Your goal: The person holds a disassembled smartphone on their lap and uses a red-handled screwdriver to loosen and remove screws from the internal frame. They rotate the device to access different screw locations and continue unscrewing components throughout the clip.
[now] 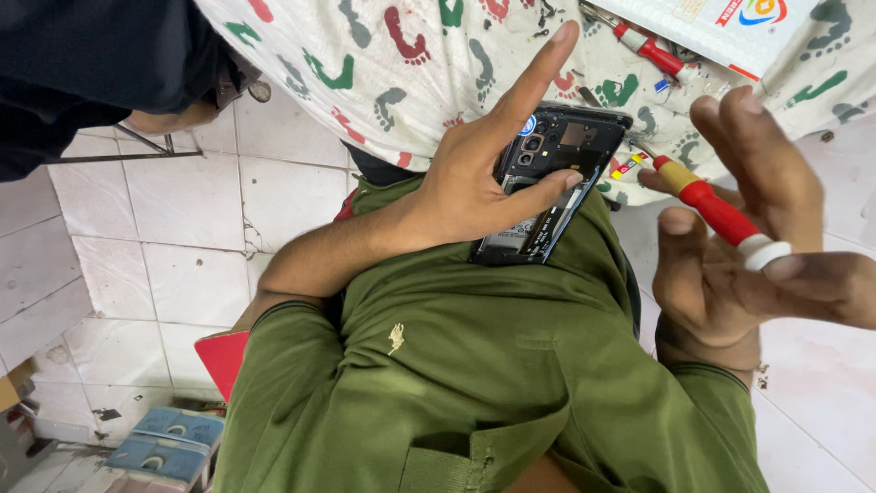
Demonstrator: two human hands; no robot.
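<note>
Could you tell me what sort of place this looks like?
Probably a small phone-repair bench. The left hand steadies an opened phone with its insides showing, the right hand holds a red screwdriver, and another screwdriver lies on the footprint-patterned cloth.

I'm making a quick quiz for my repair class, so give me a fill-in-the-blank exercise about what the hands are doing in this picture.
1. The left hand holds an opened ____ with its back cover off.
2. The right hand holds a screwdriver with a ____ handle.
3. The cloth on the table is printed with ____.

Missing words: phone; red; footprints
</note>
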